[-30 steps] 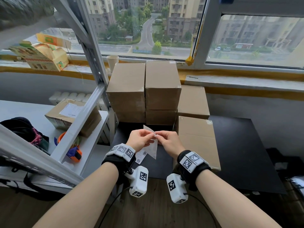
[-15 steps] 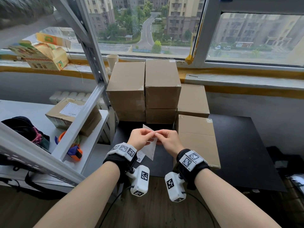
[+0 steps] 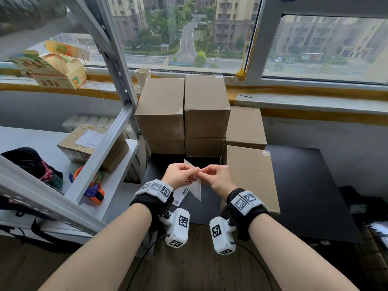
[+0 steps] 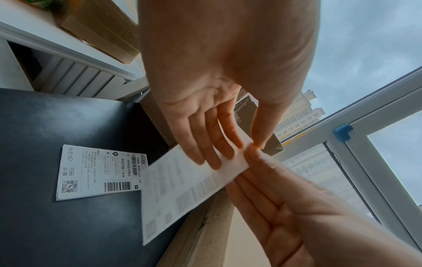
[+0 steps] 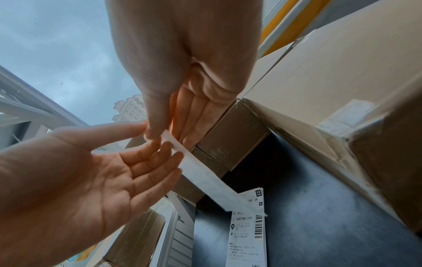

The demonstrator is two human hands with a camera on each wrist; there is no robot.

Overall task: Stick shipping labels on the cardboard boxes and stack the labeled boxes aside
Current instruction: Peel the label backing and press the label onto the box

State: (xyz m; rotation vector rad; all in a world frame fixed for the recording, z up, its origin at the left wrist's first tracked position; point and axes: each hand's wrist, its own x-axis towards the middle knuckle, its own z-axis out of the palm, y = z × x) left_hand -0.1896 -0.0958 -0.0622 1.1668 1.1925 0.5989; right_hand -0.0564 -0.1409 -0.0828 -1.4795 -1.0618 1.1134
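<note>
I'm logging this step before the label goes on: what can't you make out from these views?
- Held label: print blurred in the left wrist view; edge-on in the right wrist view.
- Whether its backing has parted: fingertips of the left hand and right hand cover that corner in every view.
- Spare label on the black table: left wrist hides most of it in the head view.

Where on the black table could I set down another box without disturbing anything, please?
The black table is bare to the right of the flat cardboard box, out to its right and near edges. Its left half is crowded: stacked boxes fill the back, spare labels lie in front, and both hands hold a label above them.
</note>
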